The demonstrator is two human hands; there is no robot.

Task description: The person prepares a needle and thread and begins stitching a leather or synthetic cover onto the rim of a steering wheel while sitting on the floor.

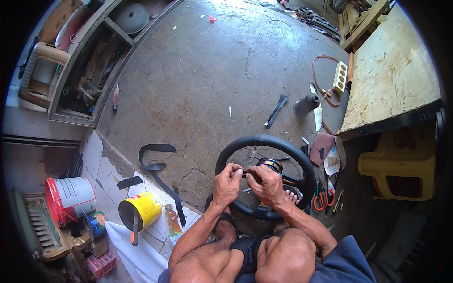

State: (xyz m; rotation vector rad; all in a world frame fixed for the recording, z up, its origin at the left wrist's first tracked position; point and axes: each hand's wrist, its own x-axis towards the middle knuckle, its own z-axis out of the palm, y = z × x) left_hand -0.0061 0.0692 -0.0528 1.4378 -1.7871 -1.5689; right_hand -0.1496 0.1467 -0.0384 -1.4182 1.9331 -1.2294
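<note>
A black steering wheel (259, 140) lies in front of me at the level of my shins, tilted over my feet. My left hand (227, 186) is closed in a pinch above the left part of the wheel's opening. My right hand (267, 185) pinches close beside it, over the wheel's middle. Between the fingertips is something small and dark, too hidden to name. Behind my right hand a round, shiny, multicoloured metal piece (270, 163) shows within the ring. Toes of one foot show through the opening.
Orange-handled scissors (319, 200), a dark grey bottle (306, 104) and a white power strip (340, 78) lie or stand at right. A black strap (152, 166), yellow can (141, 210), small bottle (171, 218) and white bucket (78, 197) are at left. A wooden cabinet (391, 70) borders the right.
</note>
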